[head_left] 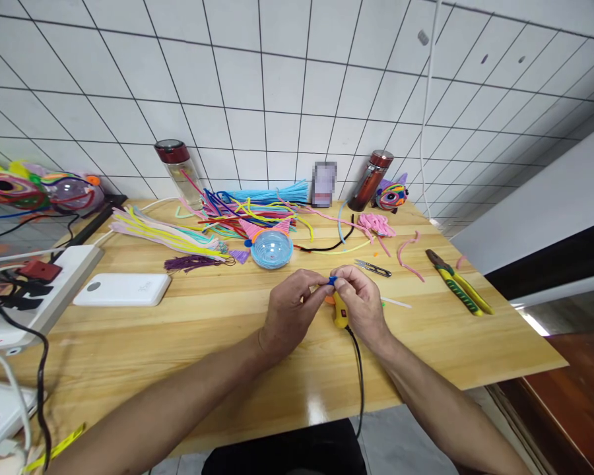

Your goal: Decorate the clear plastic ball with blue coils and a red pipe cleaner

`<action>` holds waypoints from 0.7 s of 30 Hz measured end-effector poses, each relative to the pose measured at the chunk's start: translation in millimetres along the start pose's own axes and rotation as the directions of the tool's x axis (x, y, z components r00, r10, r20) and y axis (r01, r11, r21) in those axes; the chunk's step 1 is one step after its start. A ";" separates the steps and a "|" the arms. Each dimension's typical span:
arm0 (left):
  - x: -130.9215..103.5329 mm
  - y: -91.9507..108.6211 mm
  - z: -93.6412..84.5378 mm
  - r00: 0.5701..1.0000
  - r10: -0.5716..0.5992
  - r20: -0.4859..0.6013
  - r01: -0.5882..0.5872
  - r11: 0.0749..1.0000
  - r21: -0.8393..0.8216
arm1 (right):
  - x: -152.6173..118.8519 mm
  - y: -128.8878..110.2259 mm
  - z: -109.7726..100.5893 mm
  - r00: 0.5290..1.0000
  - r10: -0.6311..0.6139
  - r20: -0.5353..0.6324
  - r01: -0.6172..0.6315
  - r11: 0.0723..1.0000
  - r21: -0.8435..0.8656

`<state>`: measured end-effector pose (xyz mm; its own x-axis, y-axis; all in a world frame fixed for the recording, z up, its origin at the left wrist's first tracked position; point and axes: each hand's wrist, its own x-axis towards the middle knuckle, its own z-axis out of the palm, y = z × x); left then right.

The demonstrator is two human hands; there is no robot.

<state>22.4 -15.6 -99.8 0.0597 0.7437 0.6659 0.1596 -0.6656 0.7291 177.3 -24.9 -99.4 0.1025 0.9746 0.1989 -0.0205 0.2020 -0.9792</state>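
Observation:
Between the fingertips of my left hand (292,307) and my right hand (361,297) is a small blue pipe cleaner piece (332,280), pinched from both sides; its exact shape is partly covered. Just below it, a yellow glue gun (341,315) with a red switch lies partly hidden by my right hand, its black cord running off the table's front edge. Beyond my hands sits a clear round bowl-like body (272,249) wrapped in light blue, with pink ears edged in orange and a blue ball at its left side.
Pipe cleaners (250,214) in many colours lie heaped at the back. Small snips (373,268) and green-yellow pliers (459,282) rest to the right. Two bottles, a phone (324,185) and a finished colourful figure (392,195) stand along the wall. Left are a power bank (123,290) and power strip (54,297).

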 end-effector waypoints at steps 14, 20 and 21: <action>0.7 -2.0 -1.3 0.997 -0.059 0.041 0.058 0.998 0.022 | 1.1 0.9 0.0 1.000 0.011 0.007 -0.011 1.000 0.002; 1.0 2.8 -0.3 0.983 -0.185 0.009 0.185 0.983 -0.015 | 1.9 -1.6 1.2 1.000 0.000 -0.007 0.000 1.000 0.005; 1.3 4.5 -0.7 0.971 -0.241 0.014 0.241 0.970 -0.038 | 2.3 -2.1 1.0 1.000 0.000 -0.013 0.000 1.000 0.004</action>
<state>22.5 -17.7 -95.5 0.0335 0.8828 0.4685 0.1322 -0.4686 0.8735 176.6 -23.1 -96.8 0.1151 0.9733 0.1987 -0.0247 0.2028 -0.9789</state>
